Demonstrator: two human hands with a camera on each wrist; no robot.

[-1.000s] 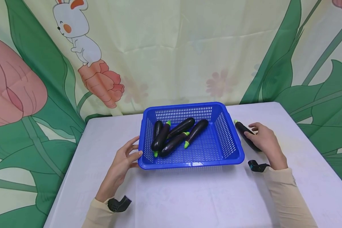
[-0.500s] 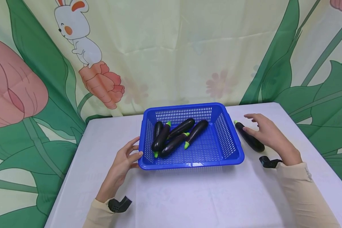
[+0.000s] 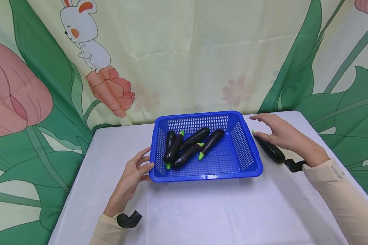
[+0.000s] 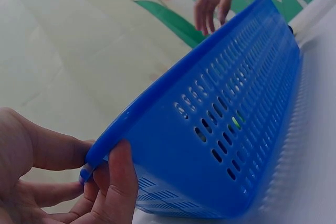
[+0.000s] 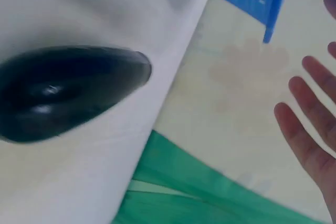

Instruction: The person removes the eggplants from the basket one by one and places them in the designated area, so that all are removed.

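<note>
A blue plastic basket (image 3: 205, 177) with perforated walls stands on the table, and several dark eggplants (image 3: 213, 140) with green tips lie inside, mostly toward its left half. My left hand (image 3: 130, 178) pinches the basket's left rim; the left wrist view shows thumb and fingers (image 4: 122, 182) on either side of that rim (image 4: 113, 129). One more eggplant (image 3: 270, 149) rests on the table just right of the basket. Above its far end hovers my right hand (image 3: 283, 134), thumb and fingers spread, holding nothing. In the right wrist view a gap separates this eggplant (image 5: 68, 93) from the fingers (image 5: 304, 135).
A white cloth covers the table (image 3: 187, 211). Right behind its far edge hangs a printed curtain (image 3: 178, 68) with a rabbit, flowers and leaves. The basket's raised right wall (image 3: 248, 143) stands close beside the loose eggplant.
My right hand has moved up from the eggplant toward the table's far edge, its fingers spreading wider. The loose eggplant shifted slightly at first. The left hand and basket hold still.
</note>
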